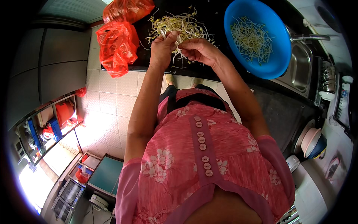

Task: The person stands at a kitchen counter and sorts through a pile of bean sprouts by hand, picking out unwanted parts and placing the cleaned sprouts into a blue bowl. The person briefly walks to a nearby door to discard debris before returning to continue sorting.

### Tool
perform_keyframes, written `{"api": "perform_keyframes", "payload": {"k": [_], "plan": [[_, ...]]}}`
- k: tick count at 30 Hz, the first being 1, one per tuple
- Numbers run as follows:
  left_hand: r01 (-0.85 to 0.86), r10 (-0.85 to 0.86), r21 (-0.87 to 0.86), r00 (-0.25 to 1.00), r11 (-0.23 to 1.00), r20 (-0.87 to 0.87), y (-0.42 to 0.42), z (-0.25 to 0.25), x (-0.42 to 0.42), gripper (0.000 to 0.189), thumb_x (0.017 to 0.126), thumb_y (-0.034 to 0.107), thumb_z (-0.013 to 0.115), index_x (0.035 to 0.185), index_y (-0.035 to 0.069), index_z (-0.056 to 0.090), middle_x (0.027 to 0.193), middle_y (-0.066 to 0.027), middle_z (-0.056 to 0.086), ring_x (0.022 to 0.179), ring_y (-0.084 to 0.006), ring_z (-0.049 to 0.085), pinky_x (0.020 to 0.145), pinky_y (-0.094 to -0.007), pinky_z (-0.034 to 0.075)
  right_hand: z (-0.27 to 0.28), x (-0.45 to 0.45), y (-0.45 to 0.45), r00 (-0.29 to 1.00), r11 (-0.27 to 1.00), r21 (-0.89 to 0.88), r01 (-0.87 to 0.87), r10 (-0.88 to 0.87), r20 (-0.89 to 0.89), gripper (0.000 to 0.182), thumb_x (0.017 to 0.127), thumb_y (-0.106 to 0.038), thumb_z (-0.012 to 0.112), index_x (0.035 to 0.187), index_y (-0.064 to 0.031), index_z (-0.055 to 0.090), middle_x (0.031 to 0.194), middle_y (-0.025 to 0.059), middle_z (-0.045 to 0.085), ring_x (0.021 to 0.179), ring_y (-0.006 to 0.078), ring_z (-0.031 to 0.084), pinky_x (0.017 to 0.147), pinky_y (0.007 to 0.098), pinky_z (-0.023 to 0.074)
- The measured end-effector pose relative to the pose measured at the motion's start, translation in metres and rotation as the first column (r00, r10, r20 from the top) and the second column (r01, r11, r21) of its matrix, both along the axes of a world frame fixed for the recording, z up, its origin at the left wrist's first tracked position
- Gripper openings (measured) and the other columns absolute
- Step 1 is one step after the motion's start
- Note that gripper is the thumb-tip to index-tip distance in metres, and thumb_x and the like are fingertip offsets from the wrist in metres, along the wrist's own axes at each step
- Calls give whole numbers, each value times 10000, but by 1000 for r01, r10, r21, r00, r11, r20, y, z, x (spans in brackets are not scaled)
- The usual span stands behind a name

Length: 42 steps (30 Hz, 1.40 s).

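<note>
A loose heap of bean sprouts (186, 25) lies on the black countertop (215, 12) in front of me. My left hand (165, 47) is at the near edge of the heap, with sprouts pinched between thumb and fingers. Beside it, my right hand (200, 50) has its thumb and forefinger closed on the lower part of a sprout; the fingertips of both hands nearly meet. More sprouts (251, 40) lie inside a blue plastic basin (281, 53) to the right.
Red plastic bags (119, 47) sit on the counter at the left, one hanging over its front edge. Behind and right of the basin are a faucet (313, 37) and a steel sink (300, 68). Bowls (310, 141) stand farther right. Grey cabinets (63, 78) are at the left.
</note>
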<state>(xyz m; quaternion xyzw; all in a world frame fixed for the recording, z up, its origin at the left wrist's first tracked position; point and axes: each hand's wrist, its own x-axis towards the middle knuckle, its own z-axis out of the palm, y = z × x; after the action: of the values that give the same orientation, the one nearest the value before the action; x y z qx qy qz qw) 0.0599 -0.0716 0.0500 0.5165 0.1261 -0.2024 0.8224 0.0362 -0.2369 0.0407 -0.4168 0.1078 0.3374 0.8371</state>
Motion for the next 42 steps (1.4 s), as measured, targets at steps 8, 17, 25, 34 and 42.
{"api": "perform_keyframes", "payload": {"k": [8, 17, 25, 34, 42], "plan": [[-38, 33, -140, 999, 989, -37, 10, -13, -3, 202, 873, 202, 592, 939, 13, 620, 717, 22, 534, 597, -59, 485, 568, -190, 402, 2, -6, 17, 998, 997, -53, 64, -64, 3, 97, 836, -125, 591, 876, -42, 621, 752, 27, 619, 669, 93, 586, 539, 210, 431], [-165, 161, -229, 986, 959, -37, 13, -17, -6, 191, 883, 200, 579, 919, 16, 616, 725, 26, 540, 562, -43, 430, 532, -180, 356, 11, -24, 34, 999, 995, -98, 31, -35, -38, 113, 811, -110, 533, 846, -33, 608, 715, 46, 590, 599, 97, 534, 500, 210, 400], [-340, 299, 115, 913, 933, 276, -4, -6, -10, 196, 864, 220, 612, 890, 29, 649, 653, 63, 487, 547, -21, 366, 486, -172, 290, 12, -32, 61, 971, 979, 29, 200, -195, -136, 112, 832, -149, 609, 811, -42, 585, 707, 42, 586, 554, 96, 511, 491, 224, 411], [-285, 299, -135, 949, 949, 97, -5, -2, -21, 177, 924, 195, 500, 907, 37, 579, 776, -39, 594, 620, -117, 525, 645, -260, 473, -1, -39, 55, 958, 966, -55, 253, -258, -128, 93, 783, -104, 531, 725, -40, 565, 613, 64, 547, 458, 112, 464, 405, 231, 344], [-319, 291, -251, 946, 914, -141, 8, -16, -19, 155, 938, 202, 467, 924, 54, 513, 620, 15, 433, 558, -106, 418, 588, -260, 442, -29, -16, 19, 947, 831, -456, 319, -257, 194, 115, 784, -122, 538, 779, -20, 591, 619, 61, 544, 528, 144, 514, 464, 257, 397]]}}
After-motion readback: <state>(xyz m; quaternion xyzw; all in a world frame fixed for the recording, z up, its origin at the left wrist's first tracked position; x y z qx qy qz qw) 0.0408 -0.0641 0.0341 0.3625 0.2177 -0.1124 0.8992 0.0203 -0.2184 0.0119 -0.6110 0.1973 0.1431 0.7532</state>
